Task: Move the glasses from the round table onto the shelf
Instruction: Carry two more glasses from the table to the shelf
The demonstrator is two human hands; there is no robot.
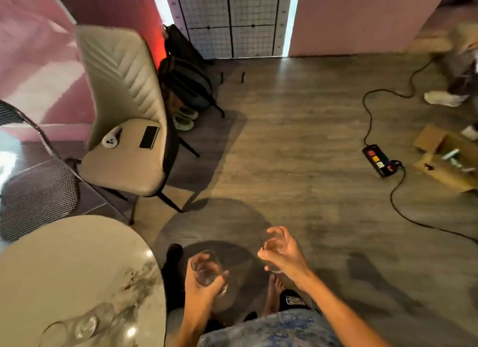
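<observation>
We see both hands out in front of the body, each carrying a clear glass over the wood floor (297,145), clear of the table.

Left hand (204,284): fingers curled and closed around the bowl of a glass (207,267), thumb on the near side, rim tipped up and away from us.

Right hand (284,256): fingers wrapped from the right onto a second glass (271,245), held roughly upright, slightly higher and further out than the left one. The two glasses are apart, not touching.

Lower left: the round table (64,269), pale marbled top, edge just beside the left forearm. More glasses (77,326) remain on it near the bottom edge of the view; they are blurred, and we cannot tell how many.

Below the hands we note bare feet and a blue patterned garment.

Beyond the table: a dark mesh chair (38,191), then a beige padded chair (124,129) with a phone (149,137) and a small white controller (111,139) lying apart on its seat. Behind that chair, a dark backpack (186,77) and pale shoes (185,117) by the pink wall.

Right side, mid-floor: a black power strip (380,160) with its cable trailing, and an open cardboard box (450,160) just beyond it. Far centre: a wire grid panel (230,20).
</observation>
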